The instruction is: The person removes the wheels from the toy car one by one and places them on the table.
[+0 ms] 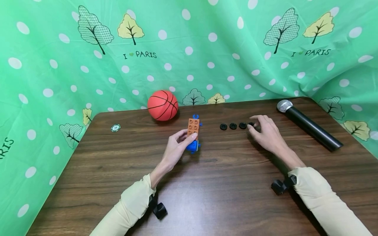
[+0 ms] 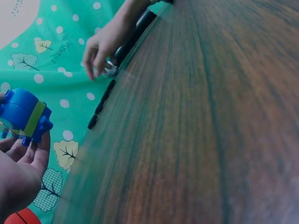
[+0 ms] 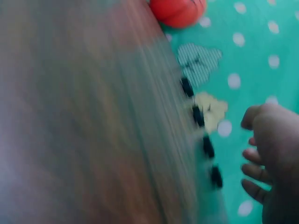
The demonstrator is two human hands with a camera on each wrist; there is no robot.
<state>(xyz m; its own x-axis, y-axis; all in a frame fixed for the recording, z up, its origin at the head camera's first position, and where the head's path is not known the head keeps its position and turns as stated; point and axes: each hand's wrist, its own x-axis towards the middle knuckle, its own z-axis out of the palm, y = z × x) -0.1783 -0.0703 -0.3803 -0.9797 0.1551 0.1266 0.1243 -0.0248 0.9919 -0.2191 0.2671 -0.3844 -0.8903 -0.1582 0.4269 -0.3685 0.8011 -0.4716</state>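
Note:
My left hand (image 1: 175,147) grips a toy vehicle body built of bricks (image 1: 193,124), thumb on top and fingers at its side. It has an orange studded top, a blue end and small blue pegs sticking out; the left wrist view shows its rounded blue part (image 2: 21,109) with a yellow-green stripe. Several small black toy wheels (image 1: 233,126) lie in a row on the table. Above the right end of that row hovers my right hand (image 1: 267,133), fingers loosely bent. Seen from the right wrist, a gap separates this hand (image 3: 275,144) from the wheels (image 3: 208,147).
A red basketball (image 1: 163,105) sits at the back of the wooden table (image 1: 212,196). To the right lies a black microphone (image 1: 310,125) with a silver head. A poker chip (image 1: 115,127) lies at the far left. Behind the table hangs a green dotted curtain (image 1: 177,36).

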